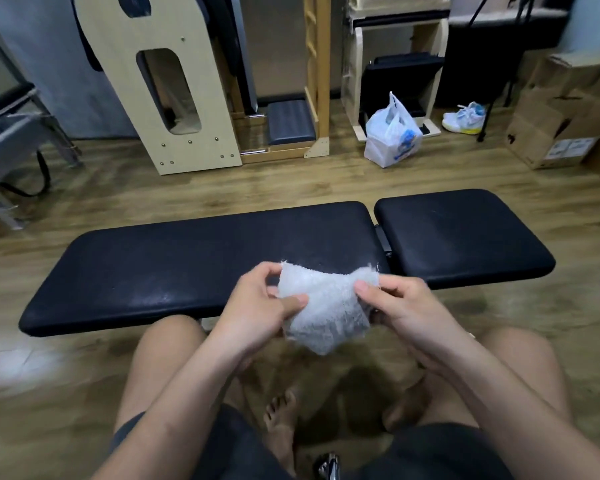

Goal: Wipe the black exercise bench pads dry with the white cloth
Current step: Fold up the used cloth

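Observation:
A black exercise bench lies across the view in two parts: a long pad [174, 261] on the left and a shorter pad [461, 233] on the right, with a narrow gap between them. I hold a white cloth [326, 306] in the air above the front edge of the long pad. My left hand [257, 306] pinches its left side between thumb and fingers. My right hand [402, 303] pinches its right side the same way. The cloth hangs in a crumpled fold between both hands and does not touch the pad.
Wooden floor surrounds the bench. Behind it stand pale wooden exercise frames [174, 98], a white plastic bag [392, 133], a pair of white sneakers [465, 119] and cardboard boxes [565, 123] at the right. A grey metal stand [11, 143] is at the left. My bare knees and feet are below.

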